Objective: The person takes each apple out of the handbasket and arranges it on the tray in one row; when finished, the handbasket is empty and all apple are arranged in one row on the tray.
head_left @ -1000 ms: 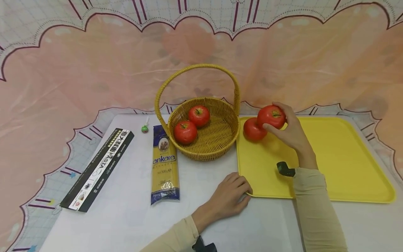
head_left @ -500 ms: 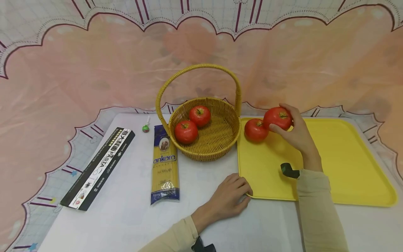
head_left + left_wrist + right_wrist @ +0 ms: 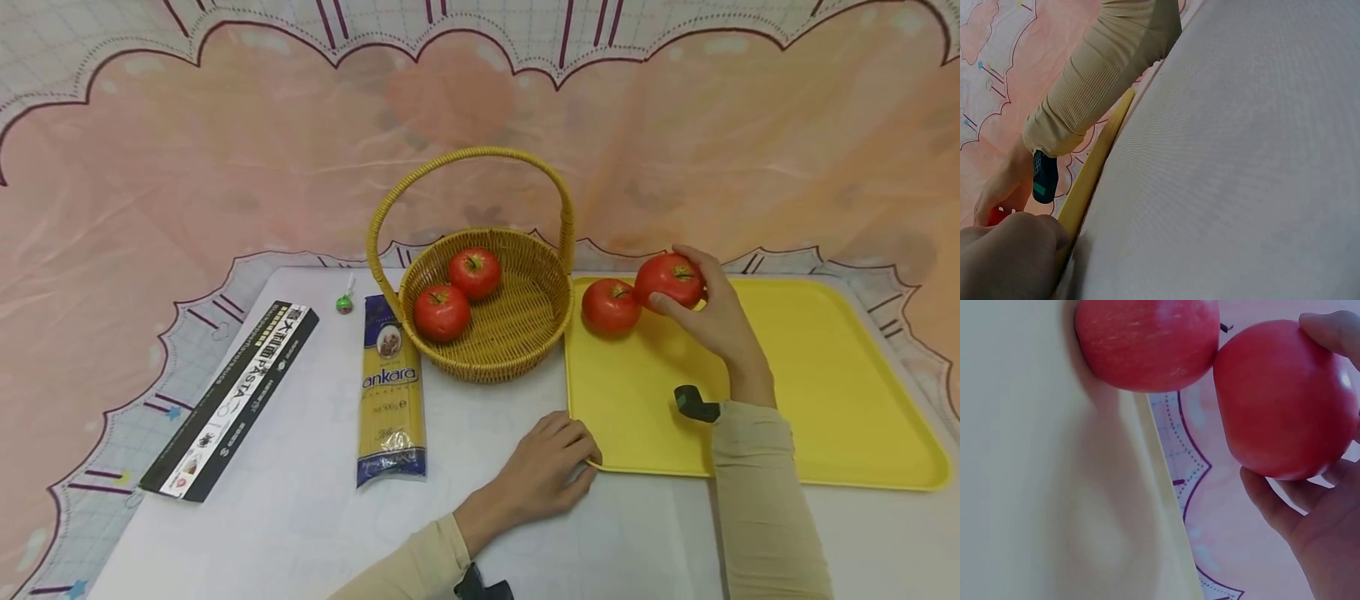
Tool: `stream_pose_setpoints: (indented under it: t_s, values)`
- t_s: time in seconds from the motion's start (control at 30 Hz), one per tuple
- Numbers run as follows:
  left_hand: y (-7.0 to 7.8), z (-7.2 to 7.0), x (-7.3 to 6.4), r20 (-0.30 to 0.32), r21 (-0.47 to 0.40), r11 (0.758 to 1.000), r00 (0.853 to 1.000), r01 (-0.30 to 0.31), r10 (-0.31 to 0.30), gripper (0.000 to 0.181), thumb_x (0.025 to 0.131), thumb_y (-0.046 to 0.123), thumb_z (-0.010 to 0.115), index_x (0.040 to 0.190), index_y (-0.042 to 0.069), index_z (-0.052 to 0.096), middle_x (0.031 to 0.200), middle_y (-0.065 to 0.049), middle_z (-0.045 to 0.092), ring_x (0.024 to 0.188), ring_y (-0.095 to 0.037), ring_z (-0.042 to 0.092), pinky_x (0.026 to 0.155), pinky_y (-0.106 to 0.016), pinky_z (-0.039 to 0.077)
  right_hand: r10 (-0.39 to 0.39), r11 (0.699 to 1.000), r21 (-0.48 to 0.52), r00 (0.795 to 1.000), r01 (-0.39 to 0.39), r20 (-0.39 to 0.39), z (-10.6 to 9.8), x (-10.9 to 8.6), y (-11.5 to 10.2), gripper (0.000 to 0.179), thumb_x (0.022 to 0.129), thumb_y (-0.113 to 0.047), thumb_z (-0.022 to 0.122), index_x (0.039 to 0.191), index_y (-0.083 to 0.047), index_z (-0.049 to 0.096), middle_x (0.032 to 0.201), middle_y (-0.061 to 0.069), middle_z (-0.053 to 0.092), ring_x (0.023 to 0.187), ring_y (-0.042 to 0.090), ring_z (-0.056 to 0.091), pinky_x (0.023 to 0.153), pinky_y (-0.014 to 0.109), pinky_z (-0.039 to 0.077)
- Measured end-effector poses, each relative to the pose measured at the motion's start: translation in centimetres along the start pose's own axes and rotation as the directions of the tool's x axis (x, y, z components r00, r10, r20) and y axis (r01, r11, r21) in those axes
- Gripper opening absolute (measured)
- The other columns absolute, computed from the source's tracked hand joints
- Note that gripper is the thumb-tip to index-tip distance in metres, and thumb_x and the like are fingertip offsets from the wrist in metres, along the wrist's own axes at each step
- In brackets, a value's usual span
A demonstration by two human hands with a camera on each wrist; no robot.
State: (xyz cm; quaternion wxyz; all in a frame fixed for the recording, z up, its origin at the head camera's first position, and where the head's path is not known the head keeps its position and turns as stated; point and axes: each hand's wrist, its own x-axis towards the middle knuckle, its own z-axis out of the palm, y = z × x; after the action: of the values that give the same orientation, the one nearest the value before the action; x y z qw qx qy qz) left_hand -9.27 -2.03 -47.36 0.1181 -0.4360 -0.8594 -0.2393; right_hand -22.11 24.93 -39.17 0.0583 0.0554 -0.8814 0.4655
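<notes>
My right hand (image 3: 723, 321) holds a red apple (image 3: 670, 281) between thumb and fingers, over the yellow tray (image 3: 840, 375). In the right wrist view the held apple (image 3: 1285, 400) is raised off the tray, its side right at that of another apple (image 3: 1147, 344), which sits on the tray. The head view shows this second apple (image 3: 611, 308) near the tray's back left corner. My left hand (image 3: 551, 467) grips the tray's near left corner with curled fingers. Two more apples (image 3: 442, 313) lie in the left part of a yellow wicker basket (image 3: 517, 367) with a tall handle.
Left of the basket lies a blue and yellow pasta packet (image 3: 392, 400), its top beside the basket wall. Further left is a long black pasta box (image 3: 228, 400), slanted. A small green lollipop (image 3: 345, 302) lies behind them. A patterned cloth (image 3: 300, 167) hangs behind the white table.
My right hand has shifted a little to the right with the held apple, away from the basket. The left hand stays at the tray corner.
</notes>
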Motion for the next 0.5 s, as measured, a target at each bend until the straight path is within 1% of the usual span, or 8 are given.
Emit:
stream_pose_setpoints:
  t_s: [0.13,0.23,0.37,0.5]
  values:
    - [-0.1,-0.1,0.1,0.008,0.008,1.0,1.0,-0.001,0.001,0.008,0.091,0.023,0.054,0.093,0.023,0.062,0.092,0.011,0.054,0.095,-0.007,0.046,0.105,-0.025,0.034,0.032,0.999,-0.001,0.999,-0.032,0.008,-0.2,-0.1,0.1,0.074,0.084,-0.037,0.069,0.145,-0.04,0.026,0.15,0.005,0.029,0.13,0.033,0.033,0.102,0.061,0.036]
    - [-0.1,-0.2,0.1,0.006,0.008,1.0,1.0,-0.002,0.002,0.007,0.09,0.023,0.055,0.093,0.023,0.062,0.092,0.011,0.054,0.095,-0.007,0.047,0.104,-0.025,0.034,0.04,0.999,0.009,0.999,-0.041,0.008,-0.2,-0.1,0.4,0.073,0.084,-0.036,0.068,0.145,-0.036,0.028,0.148,0.006,0.031,0.128,0.031,0.034,0.101,0.058,0.037]
    - [0.0,-0.2,0.0,0.003,0.004,1.0,1.0,-0.003,0.003,0.007,0.09,0.023,0.056,0.093,0.023,0.062,0.092,0.011,0.055,0.094,-0.007,0.047,0.104,-0.025,0.034,0.054,0.998,0.018,0.998,-0.055,0.017,-0.2,-0.1,0.8,0.073,0.085,-0.036,0.068,0.146,-0.029,0.028,0.146,0.009,0.031,0.127,0.032,0.035,0.102,0.058,0.037]
    - [0.0,-0.2,0.0,0.001,0.005,1.0,1.0,-0.001,0.001,0.007,0.091,0.023,0.055,0.093,0.023,0.062,0.092,0.011,0.055,0.094,-0.007,0.047,0.105,-0.025,0.034,0.068,0.997,0.023,0.997,-0.068,0.025,-0.2,0.0,1.1,0.074,0.085,-0.036,0.068,0.146,-0.028,0.028,0.147,0.011,0.031,0.128,0.034,0.034,0.103,0.06,0.035]
